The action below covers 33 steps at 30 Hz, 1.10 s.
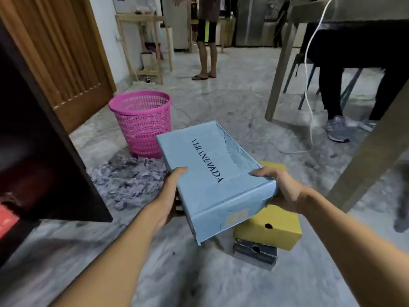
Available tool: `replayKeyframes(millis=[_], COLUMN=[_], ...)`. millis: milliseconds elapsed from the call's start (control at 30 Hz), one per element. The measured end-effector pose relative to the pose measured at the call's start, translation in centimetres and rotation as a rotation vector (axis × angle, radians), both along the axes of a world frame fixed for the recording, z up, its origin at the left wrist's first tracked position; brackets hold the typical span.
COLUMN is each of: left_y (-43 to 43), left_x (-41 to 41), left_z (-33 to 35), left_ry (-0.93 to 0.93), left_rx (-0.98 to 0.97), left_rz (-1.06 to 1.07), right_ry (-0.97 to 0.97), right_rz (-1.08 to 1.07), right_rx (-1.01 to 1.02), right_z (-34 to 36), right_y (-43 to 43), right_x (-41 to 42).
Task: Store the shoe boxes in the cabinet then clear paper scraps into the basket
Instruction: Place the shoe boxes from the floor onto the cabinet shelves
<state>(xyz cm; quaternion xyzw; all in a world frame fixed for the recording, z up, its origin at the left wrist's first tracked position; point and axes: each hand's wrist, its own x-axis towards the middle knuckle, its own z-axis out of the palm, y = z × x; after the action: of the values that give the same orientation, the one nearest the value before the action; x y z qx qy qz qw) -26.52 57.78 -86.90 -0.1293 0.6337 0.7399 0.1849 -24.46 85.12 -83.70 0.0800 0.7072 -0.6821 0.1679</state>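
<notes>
A light blue shoe box (212, 171) printed VERANEVADA is held above the floor, tilted, between both hands. My left hand (169, 196) grips its left side and my right hand (285, 191) grips its near right corner. Under it a yellow shoe box (270, 227) rests on a dark shoe box (254, 253) on the floor. A heap of grey paper scraps (130, 178) lies to the left, in front of a pink mesh basket (142, 122). The dark cabinet (44, 156) stands open at the far left.
A wooden table leg (367, 165) slants down at the right, with a white cable (308, 85) hanging beside it. A seated person's legs and sneakers (337, 127) are under the table. Another person (207, 41) stands at the back. A wooden door (62, 52) is behind the cabinet.
</notes>
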Motion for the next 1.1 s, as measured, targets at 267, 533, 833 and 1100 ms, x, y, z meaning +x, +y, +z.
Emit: replayKeyframes(millis=[267, 533, 833, 1100], left_y=[-10.5, -19.0, -29.0, -35.1], left_x=[9.1, 16.8, 20.5, 17.4], left_z=[2.0, 6.3, 13.9, 22.9], left_ry=[-0.142, -0.171, 0.079, 0.259], left_rx=[-0.049, -0.153, -0.165, -0.187], left_rz=[0.153, 0.415, 0.757, 0.963], right_ry=[-0.109, -0.124, 0.056, 0.413], right_rz=[0.412, 0.739, 0.754, 0.599], right_rx=[-0.106, -0.168, -0.312, -0.468], right_z=[-0.4, 0.7, 7.8, 15.1], right_y=[-10.1, -20.8, -35.3, -45.2], right_x=[0.5, 0.9, -0.2, -1.7])
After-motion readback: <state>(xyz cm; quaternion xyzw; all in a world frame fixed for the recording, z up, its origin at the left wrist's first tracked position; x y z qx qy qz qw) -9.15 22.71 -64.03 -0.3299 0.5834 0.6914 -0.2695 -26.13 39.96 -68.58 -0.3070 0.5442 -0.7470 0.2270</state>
